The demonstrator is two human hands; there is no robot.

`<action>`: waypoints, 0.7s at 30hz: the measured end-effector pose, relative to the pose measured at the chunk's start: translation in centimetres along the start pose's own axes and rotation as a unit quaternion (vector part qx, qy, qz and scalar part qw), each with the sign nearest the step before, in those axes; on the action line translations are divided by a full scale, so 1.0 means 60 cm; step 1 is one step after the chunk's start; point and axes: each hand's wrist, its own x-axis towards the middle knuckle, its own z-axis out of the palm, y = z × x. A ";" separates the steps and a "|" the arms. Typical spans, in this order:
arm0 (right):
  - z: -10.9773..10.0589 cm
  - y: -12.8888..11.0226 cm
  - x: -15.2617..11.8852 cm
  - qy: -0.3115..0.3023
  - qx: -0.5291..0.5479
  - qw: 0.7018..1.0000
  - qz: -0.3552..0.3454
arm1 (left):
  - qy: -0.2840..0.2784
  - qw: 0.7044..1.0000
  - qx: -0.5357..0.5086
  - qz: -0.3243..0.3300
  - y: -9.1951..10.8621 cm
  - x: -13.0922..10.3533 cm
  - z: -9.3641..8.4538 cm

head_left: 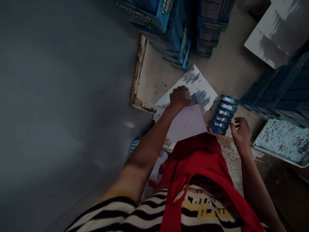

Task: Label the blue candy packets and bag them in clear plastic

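Observation:
My left hand (180,96) is over a white sheet with grey and blue smears (205,93), its fingers curled around something I cannot make out. Under that wrist lies a plain pale sheet (187,124), overlapping the smeared one and reaching the table's front edge. To the right, a blue display box (222,114) holds several small packs in a row. My right hand (240,129) is beside the box's right side, fingers apart and slightly bent, with nothing visible in them.
Tall stacks of blue boxes (169,35) rise at the back, with more boxes (280,90) at the right. A metal tray (280,153) of pale blue pieces sits at the front right. Another white sheet (272,35) lies at the back right. A grey wall (60,96) fills the left.

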 end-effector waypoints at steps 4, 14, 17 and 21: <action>0.039 -0.087 0.040 0.026 0.022 0.991 -0.132 | -0.054 0.997 0.054 -0.006 -0.024 0.043 0.053; 0.202 -0.218 0.120 -0.116 -0.140 0.936 -0.301 | -0.031 0.996 -0.023 0.077 -0.059 0.040 0.079; 0.218 -0.221 0.126 -0.122 -0.170 0.925 -0.316 | -0.043 0.995 -0.036 0.078 -0.061 0.045 0.081; 0.232 -0.213 0.122 -0.125 -0.190 0.915 -0.334 | -0.056 0.995 -0.059 0.064 -0.066 0.047 0.081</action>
